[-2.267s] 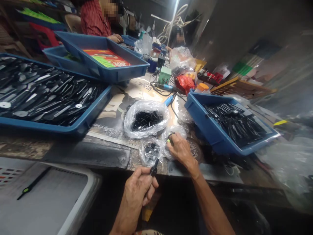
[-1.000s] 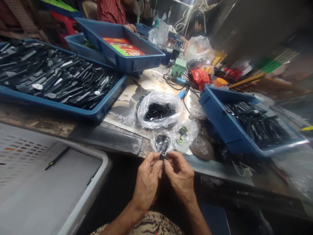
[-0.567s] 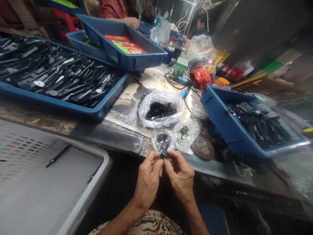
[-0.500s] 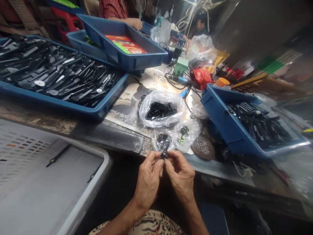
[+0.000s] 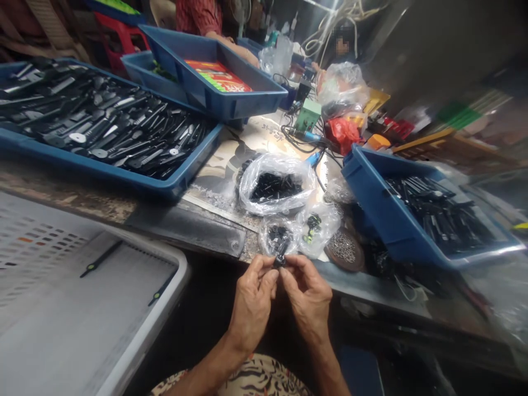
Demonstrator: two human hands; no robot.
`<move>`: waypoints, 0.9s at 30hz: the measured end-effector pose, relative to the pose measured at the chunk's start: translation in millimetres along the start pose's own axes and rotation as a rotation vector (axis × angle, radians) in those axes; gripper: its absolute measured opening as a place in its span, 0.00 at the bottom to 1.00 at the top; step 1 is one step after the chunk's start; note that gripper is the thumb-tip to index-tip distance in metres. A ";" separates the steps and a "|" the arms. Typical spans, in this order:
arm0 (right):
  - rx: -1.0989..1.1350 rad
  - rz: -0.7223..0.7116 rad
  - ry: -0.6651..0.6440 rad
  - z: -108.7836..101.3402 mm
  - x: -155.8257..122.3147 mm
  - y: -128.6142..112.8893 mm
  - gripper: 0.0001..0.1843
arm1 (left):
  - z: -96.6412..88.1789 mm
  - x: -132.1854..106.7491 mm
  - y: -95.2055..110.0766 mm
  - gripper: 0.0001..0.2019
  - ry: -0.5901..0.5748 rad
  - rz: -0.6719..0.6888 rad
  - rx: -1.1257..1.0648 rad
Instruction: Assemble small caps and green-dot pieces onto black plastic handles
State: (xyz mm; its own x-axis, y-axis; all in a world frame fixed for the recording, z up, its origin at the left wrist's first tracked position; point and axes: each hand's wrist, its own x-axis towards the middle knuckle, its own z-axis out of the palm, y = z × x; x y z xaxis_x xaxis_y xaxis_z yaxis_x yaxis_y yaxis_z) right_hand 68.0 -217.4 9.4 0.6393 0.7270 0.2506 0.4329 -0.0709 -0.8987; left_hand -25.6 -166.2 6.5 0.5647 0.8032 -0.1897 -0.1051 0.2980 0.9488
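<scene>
Black plastic piece (image 5: 281, 257) sits pinched between both hands, just off the near edge of the bench (image 5: 185, 228) and in front of the body. The left hand (image 5: 252, 302) is closed on its lower end with thumb and forefinger, and the right hand (image 5: 307, 297) is clamped on it from the other side, so neither is nearer. Its long axis runs up and away from the body, with the free tip toward a small clear bag (image 5: 275, 236) of dark bits just beyond. It looks slim and matte black, mostly hidden by fingers — finer detail can't be told
</scene>
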 end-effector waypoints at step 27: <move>0.054 0.118 0.000 -0.5 -2.5 2.6 0.11 | -5.5 0.3 -6.1 0.09 0.000 0.061 0.085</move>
State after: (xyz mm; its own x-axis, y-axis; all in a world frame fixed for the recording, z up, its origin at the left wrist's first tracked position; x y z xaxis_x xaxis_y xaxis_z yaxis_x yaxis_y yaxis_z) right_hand 67.8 -219.8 6.7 0.6841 0.7155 0.1416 0.3192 -0.1191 -0.9402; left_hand -29.3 -165.0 -0.7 0.5593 0.8186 -0.1306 -0.0700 0.2036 0.9766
